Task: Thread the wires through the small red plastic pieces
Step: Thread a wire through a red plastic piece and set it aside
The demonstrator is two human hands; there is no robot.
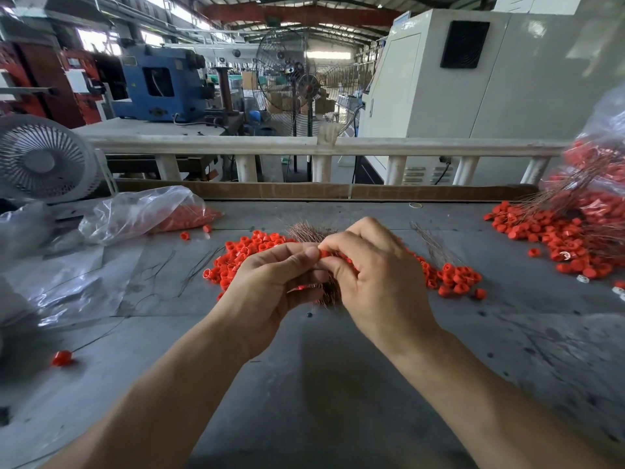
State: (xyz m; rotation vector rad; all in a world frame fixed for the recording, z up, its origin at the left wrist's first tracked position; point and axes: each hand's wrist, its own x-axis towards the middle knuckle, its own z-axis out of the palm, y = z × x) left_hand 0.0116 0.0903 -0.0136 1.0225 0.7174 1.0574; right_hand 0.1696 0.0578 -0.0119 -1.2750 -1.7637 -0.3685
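Both hands meet above the middle of the grey table. My left hand grips a bundle of thin copper-coloured wires whose ends fan out behind and below its fingers. My right hand pinches a small red plastic piece between thumb and forefinger, right at my left fingertips. A pile of loose red pieces spreads on the table under and beside both hands. Whether a wire passes through the pinched piece is hidden by the fingers.
A heap of red pieces with wires lies at the right beside a plastic bag. Another bag of red pieces and a small fan sit at the left. One wired red piece lies near the left front. Loose wires lie left of the pile.
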